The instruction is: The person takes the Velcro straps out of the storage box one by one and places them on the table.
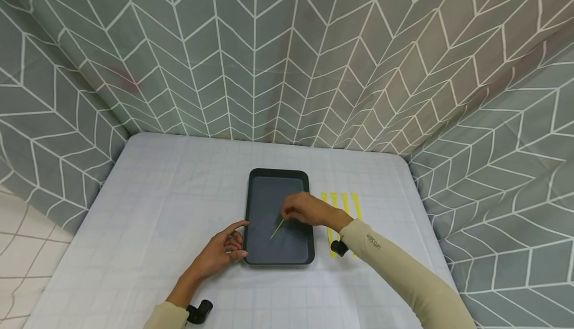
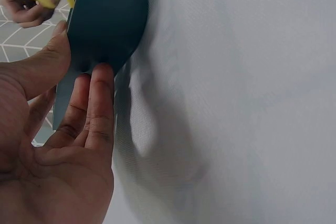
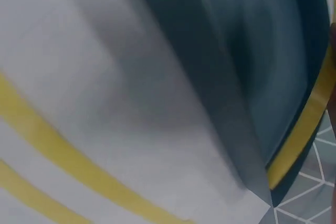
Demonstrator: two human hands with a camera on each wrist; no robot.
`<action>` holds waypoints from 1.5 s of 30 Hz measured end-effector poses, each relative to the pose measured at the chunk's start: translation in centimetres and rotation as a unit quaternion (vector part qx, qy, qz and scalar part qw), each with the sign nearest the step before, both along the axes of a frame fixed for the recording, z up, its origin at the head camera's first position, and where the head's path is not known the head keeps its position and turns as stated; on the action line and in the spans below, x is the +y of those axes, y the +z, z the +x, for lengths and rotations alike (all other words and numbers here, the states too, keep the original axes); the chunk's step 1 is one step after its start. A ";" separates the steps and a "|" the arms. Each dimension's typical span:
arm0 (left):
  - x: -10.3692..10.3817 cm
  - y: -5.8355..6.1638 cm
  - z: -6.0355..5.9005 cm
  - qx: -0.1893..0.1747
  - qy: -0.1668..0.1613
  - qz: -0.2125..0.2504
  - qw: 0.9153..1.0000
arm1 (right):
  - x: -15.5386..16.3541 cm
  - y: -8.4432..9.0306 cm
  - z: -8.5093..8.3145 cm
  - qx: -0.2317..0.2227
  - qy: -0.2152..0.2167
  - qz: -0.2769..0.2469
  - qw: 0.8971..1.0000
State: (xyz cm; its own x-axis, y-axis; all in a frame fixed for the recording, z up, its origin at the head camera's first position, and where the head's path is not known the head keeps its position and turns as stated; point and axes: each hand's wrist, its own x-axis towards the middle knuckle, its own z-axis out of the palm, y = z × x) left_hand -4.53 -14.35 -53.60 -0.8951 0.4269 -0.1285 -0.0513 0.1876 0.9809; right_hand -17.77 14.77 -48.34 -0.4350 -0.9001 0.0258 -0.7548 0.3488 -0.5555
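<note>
A dark grey rectangular tray (image 1: 278, 259) lies on the cloth. My left hand (image 1: 219, 250) is at its left side, with the index fingertip and thumb touching the edge. In the left wrist view, two fingers of the left hand (image 2: 68, 129) rest against the tray's outer wall (image 2: 107, 30). Over the tray's right half, my right hand (image 1: 302, 208) pinches a thin, flat yellow strip (image 1: 277, 230), its free end slanting down toward the tray floor. The right wrist view shows this strip (image 3: 302, 137) curving over the tray; the hand barely shows there.
Several more yellow strips (image 1: 356, 204) with wider ends lie side by side right of the tray, partly hidden under the right forearm. White cloth covers the table (image 1: 179, 184). Patterned grey curtains (image 1: 269, 70) stand behind and at both sides.
</note>
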 end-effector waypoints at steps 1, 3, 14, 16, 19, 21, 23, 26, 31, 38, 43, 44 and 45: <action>0.0 0.0 0.0 0.001 0.000 0.001 1.000 | 0.0 0.2 0.0 -0.016 -0.012 -0.018 1.000; 0.0 0.0 0.0 0.001 0.000 0.001 1.000 | 0.1 0.5 0.0 -0.053 -0.038 -0.053 0.996; 0.1 0.0 0.1 0.001 0.000 -0.003 1.000 | 1.4 1.3 0.1 -0.171 -0.193 -0.169 0.951; 0.1 0.0 0.0 0.001 0.000 -0.001 1.000 | 1.7 1.6 0.1 -0.187 -0.219 -0.178 0.941; 0.1 0.0 0.0 0.000 -0.002 0.002 1.000 | 2.2 2.0 0.0 -0.221 -0.261 -0.193 0.920; 0.1 0.0 0.0 0.001 -0.003 0.002 1.000 | 2.6 2.1 0.0 -0.252 -0.293 -0.200 0.901; 0.1 -0.1 0.0 0.002 -0.003 0.000 1.000 | 3.1 2.1 0.1 -0.279 -0.328 -0.202 0.879; 0.0 -0.1 0.0 0.004 -0.003 -0.003 1.000 | 3.9 1.9 0.2 -0.312 -0.377 -0.194 0.850; 0.0 -0.2 -0.1 0.001 -0.004 -0.002 1.000 | 5.1 1.3 0.6 -0.354 -0.432 -0.175 0.811; 0.1 0.0 0.0 0.007 -0.002 -0.010 1.000 | 6.1 0.7 1.1 -0.381 -0.483 -0.145 0.775; 0.1 -0.1 0.0 0.004 0.000 -0.014 1.000 | 6.2 0.0 1.4 -0.382 -0.510 -0.112 0.762; 0.1 -0.2 0.0 0.003 0.000 -0.014 1.000 | 6.2 -0.2 1.5 -0.383 -0.514 -0.106 0.760; 0.1 -0.2 0.0 0.002 0.000 -0.014 1.000 | 6.2 -0.5 1.5 -0.382 -0.516 -0.099 0.760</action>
